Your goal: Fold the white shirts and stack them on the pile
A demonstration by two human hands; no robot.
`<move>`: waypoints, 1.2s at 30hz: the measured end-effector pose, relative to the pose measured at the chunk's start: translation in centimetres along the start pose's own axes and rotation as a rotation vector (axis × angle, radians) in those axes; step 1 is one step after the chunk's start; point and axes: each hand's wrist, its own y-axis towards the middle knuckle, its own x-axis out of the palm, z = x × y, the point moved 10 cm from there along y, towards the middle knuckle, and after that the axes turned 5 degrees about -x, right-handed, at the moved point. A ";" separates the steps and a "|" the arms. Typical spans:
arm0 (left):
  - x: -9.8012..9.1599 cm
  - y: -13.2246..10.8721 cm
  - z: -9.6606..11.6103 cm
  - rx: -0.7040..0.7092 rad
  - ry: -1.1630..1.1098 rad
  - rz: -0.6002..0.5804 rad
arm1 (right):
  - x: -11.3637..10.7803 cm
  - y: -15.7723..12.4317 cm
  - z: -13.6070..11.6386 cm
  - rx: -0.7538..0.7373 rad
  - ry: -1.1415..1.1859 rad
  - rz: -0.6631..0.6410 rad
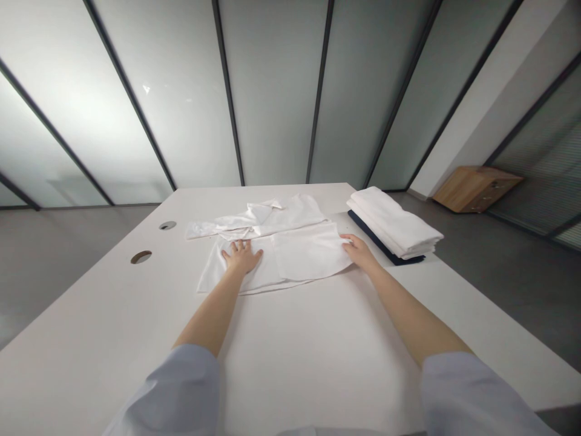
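Two bare hands, set well apart: the left hand (242, 257) is laid palm down with fingers spread on a white, thin cloth garment (308, 251); the right hand (358, 251) is placed at the garment's right edge, fingers bent, though whether the cloth is pinched cannot be told. The garment is laid out in front of the person, its near part flat and layered, its far part crumpled and slightly glossy. Both forearms are covered near the elbow by pale grey-blue fabric sleeves (181, 387). All is supported by a broad, smooth white table (318, 345). To the right of the right hand, a stack of folded white cloth (393, 221) is set upon a flat, dark navy folded cloth (374, 239). At left, the tabletop is pierced by two round holes. Beyond, a dark-framed frosted glass partition (276, 91) and, at right, a light-brown wooden drawer cabinet (472, 189) are seen.
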 end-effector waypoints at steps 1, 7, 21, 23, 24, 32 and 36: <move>-0.2 -0.1 0.0 0.007 0.002 -0.006 | -0.1 0.0 0.6 0.057 -0.020 -0.041; -2.7 -0.7 1.0 0.099 0.040 0.082 | -1.0 0.0 0.2 0.059 -0.377 -0.308; 0.0 -1.0 2.7 0.264 0.016 0.097 | 6.9 0.2 -3.4 -0.143 -0.668 -0.223; 0.3 -1.1 2.4 0.213 0.049 0.066 | 7.0 -0.2 -2.9 -0.110 -0.675 -0.254; 0.3 -1.2 2.4 0.197 0.060 0.054 | 7.0 -0.5 -2.9 -0.103 -0.682 -0.270; -1.3 -2.5 2.3 0.209 0.134 -0.117 | 5.2 -4.0 -6.3 -0.208 -0.788 -0.365; -3.0 -2.7 1.9 0.301 0.172 -0.190 | 3.6 -3.0 -7.5 -0.146 -0.831 -0.469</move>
